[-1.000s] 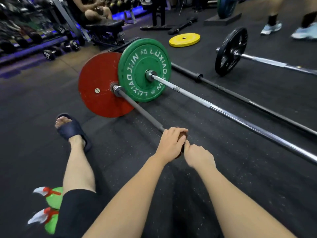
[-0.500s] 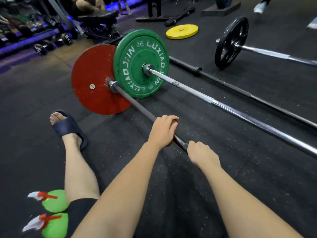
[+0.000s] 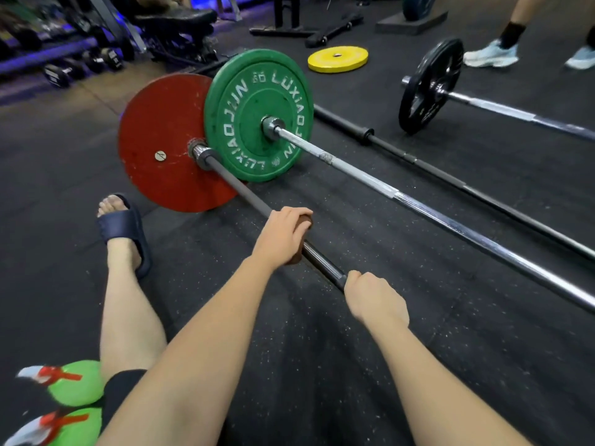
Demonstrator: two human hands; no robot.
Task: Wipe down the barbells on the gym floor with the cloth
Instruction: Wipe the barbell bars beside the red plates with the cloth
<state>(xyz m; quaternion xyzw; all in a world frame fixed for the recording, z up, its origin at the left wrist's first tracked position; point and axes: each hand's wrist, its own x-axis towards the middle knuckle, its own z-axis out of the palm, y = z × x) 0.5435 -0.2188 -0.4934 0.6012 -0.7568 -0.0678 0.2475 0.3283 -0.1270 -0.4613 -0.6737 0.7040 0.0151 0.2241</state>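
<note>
A dark barbell [image 3: 240, 189] with a red plate [image 3: 161, 136] lies on the gym floor in front of me. My left hand [image 3: 283, 235] is wrapped round its shaft with a brown cloth [image 3: 304, 220] showing under the fingers. My right hand [image 3: 375, 300] grips the same shaft a little nearer to me, with bare bar between the two hands. A chrome barbell [image 3: 418, 204] with a green plate [image 3: 257, 114] lies just to the right. Beyond it lie a thin black bar [image 3: 450, 180] and a barbell with a black plate [image 3: 429, 86].
My left leg in a dark slide sandal [image 3: 125, 230] stretches out left of the bar. Two green spray bottles [image 3: 75, 384] lie at bottom left. A yellow plate [image 3: 337, 58] lies further back. A bench [image 3: 175, 19], dumbbell racks and another person's feet [image 3: 491, 54] are behind.
My left hand with the cloth has slid up the dark shaft toward the red plate, opening a gap from my right hand. The camera view has shifted slightly.
</note>
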